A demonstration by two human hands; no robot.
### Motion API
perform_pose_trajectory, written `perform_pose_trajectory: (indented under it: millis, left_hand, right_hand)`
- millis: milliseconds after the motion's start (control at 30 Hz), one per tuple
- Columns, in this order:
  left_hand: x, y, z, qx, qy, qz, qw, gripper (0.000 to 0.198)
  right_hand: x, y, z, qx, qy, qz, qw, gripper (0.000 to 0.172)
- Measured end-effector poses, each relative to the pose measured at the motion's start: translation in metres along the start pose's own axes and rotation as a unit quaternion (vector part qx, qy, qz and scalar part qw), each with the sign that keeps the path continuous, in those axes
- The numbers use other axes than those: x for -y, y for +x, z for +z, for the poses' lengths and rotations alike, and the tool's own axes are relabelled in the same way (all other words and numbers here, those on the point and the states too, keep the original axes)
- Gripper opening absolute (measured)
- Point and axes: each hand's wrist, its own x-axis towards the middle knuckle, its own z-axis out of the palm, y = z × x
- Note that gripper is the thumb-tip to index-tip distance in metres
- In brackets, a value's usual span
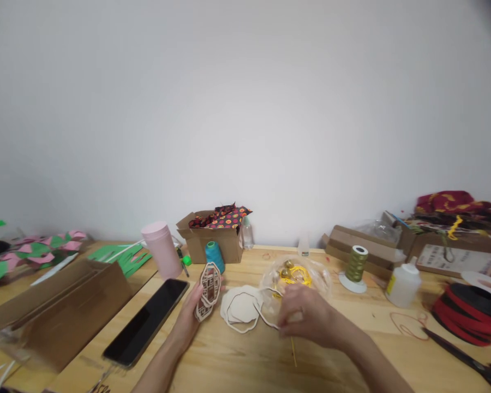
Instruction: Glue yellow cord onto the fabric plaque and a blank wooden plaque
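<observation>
My left hand point(191, 310) is closed around small lattice-cut wooden plaques point(210, 284) with scalloped edges, held upright. Just right of it, pale scalloped wooden pieces point(240, 307) lie stacked on the table, thin outline frames among them. My right hand point(300, 314) is closed, fingertips down, at the edge of another thin scalloped frame point(265, 319); its fingers hide that frame's right side. Below this hand a yellow cord end point(293, 353) shows; whether the fingers grip it too is unclear. Behind is a clear plastic bag point(321, 275) with yellow cord point(300, 274) and gold bells point(287, 267).
Left: a phone point(147, 322), a cardboard box point(77, 311) and a pink canister point(162, 251). Behind are a teal thread cone point(215, 256) and a fabric-filled box point(210, 240). Right: green thread point(357, 263), a glue bottle point(403, 284), red ribbon point(466, 316) and scissors point(458, 352).
</observation>
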Motion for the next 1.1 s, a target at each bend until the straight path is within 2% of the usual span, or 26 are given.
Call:
perform_pose_trajectory:
  millis: [67, 100, 167, 267, 333, 467, 500, 533, 567, 667, 700, 767, 933, 1000, 1100]
  left_hand:
    - [0.000, 0.000, -0.001, 0.002, -0.002, 0.005, 1.000, 0.060]
    - [0.000, 0.000, 0.000, 0.004, -0.004, 0.007, 1.000, 0.061]
    - [0.000, -0.001, 0.000, 0.010, -0.006, 0.008, 1.000, 0.062]
    - [-0.001, -0.002, 0.003, 0.018, -0.005, 0.007, 1.000, 0.062]
    - [-0.001, -0.003, 0.004, 0.021, 0.000, 0.007, 1.000, 0.061]
    - [-0.002, -0.003, 0.004, 0.027, 0.016, 0.010, 0.999, 0.059]
    - [-0.002, -0.003, 0.004, 0.028, 0.020, 0.012, 0.999, 0.058]
    - [-0.002, -0.003, 0.003, 0.030, 0.024, 0.013, 0.999, 0.056]
    - [-0.002, -0.002, 0.002, 0.031, 0.027, 0.014, 0.999, 0.054]
    - [-0.001, 0.000, 0.000, 0.032, 0.027, 0.015, 0.999, 0.054]
    - [0.000, 0.001, -0.001, 0.031, 0.025, 0.016, 0.999, 0.055]
    - [0.002, 0.001, -0.003, 0.030, 0.021, 0.017, 0.999, 0.058]
    - [0.001, 0.001, -0.004, 0.025, 0.021, 0.017, 0.999, 0.051]
    - [0.000, 0.001, -0.004, 0.021, 0.022, 0.018, 0.999, 0.052]
    - [-0.001, 0.000, -0.003, 0.019, 0.018, 0.017, 1.000, 0.058]
  right_hand:
    - [0.004, -0.020, -0.016, 0.078, -0.035, 0.030, 0.996, 0.011]
    - [0.006, -0.028, -0.020, 0.086, -0.069, 0.036, 0.993, 0.011]
    - [0.008, -0.036, -0.022, 0.071, -0.121, 0.037, 0.989, 0.009]
    - [0.014, -0.021, -0.012, 0.035, -0.131, 0.030, 0.990, 0.017]
    - [0.017, 0.002, 0.003, 0.051, -0.133, 0.024, 0.990, 0.033]
    - [0.012, 0.035, 0.045, 0.151, -0.194, 0.041, 0.968, 0.083]
    - [0.008, 0.038, 0.054, 0.162, -0.203, 0.052, 0.964, 0.086]
    - [0.005, 0.038, 0.061, 0.160, -0.209, 0.062, 0.963, 0.082]
    - [0.002, 0.037, 0.067, 0.149, -0.211, 0.066, 0.964, 0.070]
    - [-0.004, 0.034, 0.072, 0.099, -0.211, 0.052, 0.971, 0.019]
    - [-0.005, 0.034, 0.073, 0.089, -0.210, 0.043, 0.973, 0.012]
    - [-0.006, 0.036, 0.076, 0.079, -0.212, 0.031, 0.974, 0.015]
    - [-0.013, 0.042, 0.092, 0.057, -0.214, 0.001, 0.975, 0.012]
    - [-0.016, 0.041, 0.098, 0.048, -0.217, 0.000, 0.975, 0.004]
    - [-0.015, 0.040, 0.107, 0.031, -0.220, 0.008, 0.975, 0.012]
